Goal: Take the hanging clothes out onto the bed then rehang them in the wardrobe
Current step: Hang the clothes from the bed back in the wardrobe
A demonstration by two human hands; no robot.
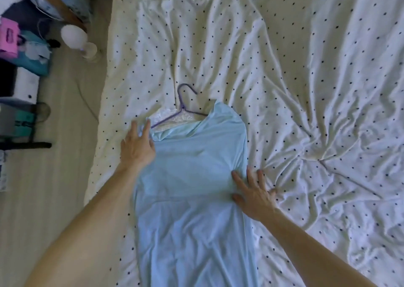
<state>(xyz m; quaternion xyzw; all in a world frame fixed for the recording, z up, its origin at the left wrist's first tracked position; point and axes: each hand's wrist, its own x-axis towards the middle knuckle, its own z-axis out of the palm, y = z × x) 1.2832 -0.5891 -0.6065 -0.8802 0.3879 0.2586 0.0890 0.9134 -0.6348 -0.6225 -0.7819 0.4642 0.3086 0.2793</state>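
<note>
Head view looked down on one light blue garment (192, 188) that lay flat and lengthwise on the bed (306, 90), neck end away from the person and lower end running out of the picture at the bottom. It sat near the bed's left edge, with a narrow strip of dotted sheet between its left side and the drop to the floor (65, 166). To its right and beyond it the rumpled sheet spread wide, with nothing else lying on it.

One purple hanger (183, 108) sat in the neck opening, its hook lying on the sheet just past the collar and its arms running under the fabric. A patch of white lace (181, 119) showed under the hanger at the neckline; whether it belonged to the blue garment or to a second one could not be told.

Two bare hands were in view. The left hand (137, 149) lay at the garment's left shoulder edge, fingers straight and spread, gripping nothing. The right hand (253, 192) pressed flat on the garment's right edge, fingers splayed, some on the blue cloth and some on the sheet, also holding nothing.

Beside the bed stood one white lamp (73, 35) on the floor, near a clutter of boxes (32, 64).
</note>
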